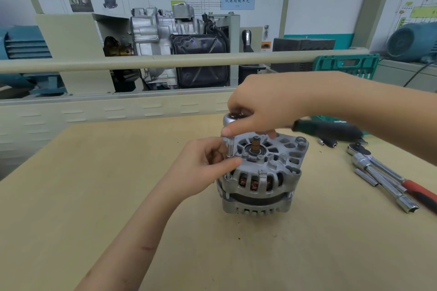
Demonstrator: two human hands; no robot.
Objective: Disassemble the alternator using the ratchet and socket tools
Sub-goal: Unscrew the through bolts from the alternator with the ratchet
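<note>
A silver alternator (262, 177) stands on the wooden table (94, 196), its shaft end up and copper windings showing through the slots. A ratchet (233, 118) with a dark green handle (331, 129) carries a long socket (230, 147) that stands upright on a bolt at the alternator's left rim. My right hand (267, 106) grips the ratchet head from above. My left hand (203, 165) pinches the socket's lower end between thumb and fingers, resting against the housing.
At the right lie a red-handled ratchet (406, 184), an extension bar with a socket (387, 186) and small loose sockets (327, 142). A green tool case (345, 64) stands behind. A cutaway gearbox display (177, 47) and a rail (142, 60) sit beyond the table's far edge.
</note>
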